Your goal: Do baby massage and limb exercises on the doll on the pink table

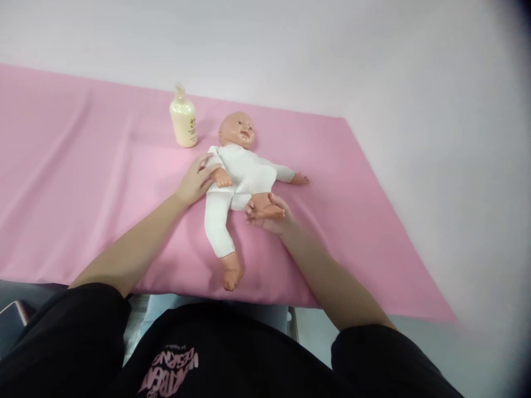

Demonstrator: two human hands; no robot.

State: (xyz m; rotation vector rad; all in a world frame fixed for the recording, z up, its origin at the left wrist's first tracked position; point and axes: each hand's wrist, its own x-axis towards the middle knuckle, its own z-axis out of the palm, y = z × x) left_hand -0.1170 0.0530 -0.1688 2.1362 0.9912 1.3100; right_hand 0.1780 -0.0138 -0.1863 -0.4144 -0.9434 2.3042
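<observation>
Far left of the baby doll [243, 174], a lotion pump bottle [183, 122] upright on the pink sheet [83, 166]. Left hand [194, 182], fingers spread loosely, steadying the doll's arm and side. Right hand [267, 215], fingers cupped around the bent leg's foot; best supported from beneath, gently.

Left hand [194, 182] on doll [243, 174] arm; right hand [269, 216] cupping doll foot; bottle [183, 120] beside head.
</observation>
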